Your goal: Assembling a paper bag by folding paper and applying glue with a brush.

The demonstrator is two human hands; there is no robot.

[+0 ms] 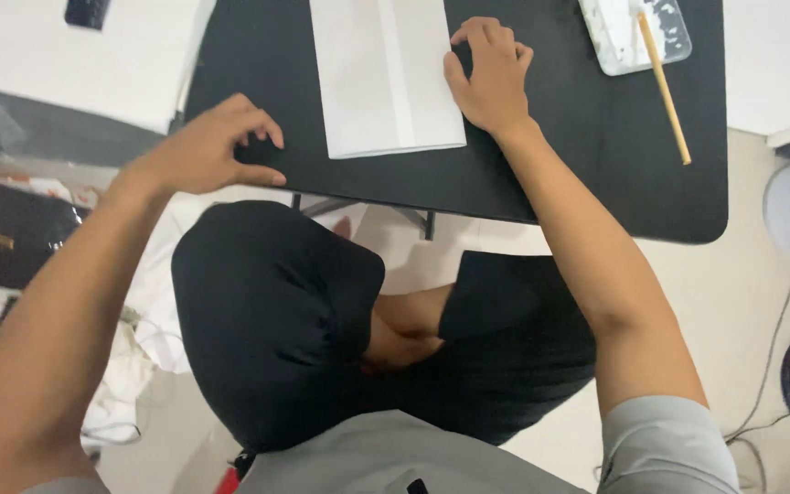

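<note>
A folded white sheet of paper (384, 78) lies on a small black table (587, 155). My right hand (489, 75) rests at the paper's right edge, fingers curled, fingertips touching the sheet. My left hand (212, 146) sits on the table's near left edge, a little left of the paper, fingers bent and apart, holding nothing.
A clear tray (633, 32) with a thin wooden stick (665, 87) lies at the table's far right. A white surface (93, 64) with a dark phone (87, 12) stands to the left. My black-clad legs are below the table. Cables and round objects lie on the floor right.
</note>
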